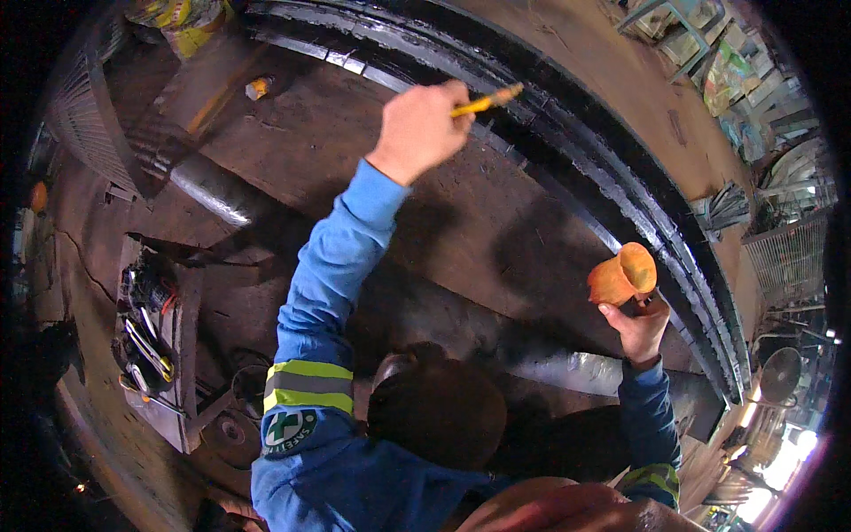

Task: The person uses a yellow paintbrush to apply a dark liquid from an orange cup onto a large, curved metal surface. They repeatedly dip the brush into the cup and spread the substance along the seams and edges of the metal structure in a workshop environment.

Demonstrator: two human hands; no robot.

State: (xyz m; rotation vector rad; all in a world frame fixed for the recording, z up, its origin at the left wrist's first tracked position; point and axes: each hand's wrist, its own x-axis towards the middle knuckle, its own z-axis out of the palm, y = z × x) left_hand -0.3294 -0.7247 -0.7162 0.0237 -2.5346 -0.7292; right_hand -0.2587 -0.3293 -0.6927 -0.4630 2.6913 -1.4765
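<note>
My left hand (421, 133) is closed round a slim yellow-handled brush (483, 103). Its brownish tip points right, over or against a long curved black metal beam (612, 182); I cannot tell whether it touches. Lower on the right, my right hand (640, 330) grips an orange flared cup (613, 280) from below. The cup tilts, its mouth turned to the upper right, close to the beam's inner edge. What it contains is not clear. Grey shiny bands run along the beam.
A metal box (191, 355) with hand tools stands at the left. Behind it lies a thick pipe (208, 188), with a grille (93, 120) farther left. A round stool-like thing (439, 412) sits between my arms. Stacked clutter and a fan (782, 372) line the right side.
</note>
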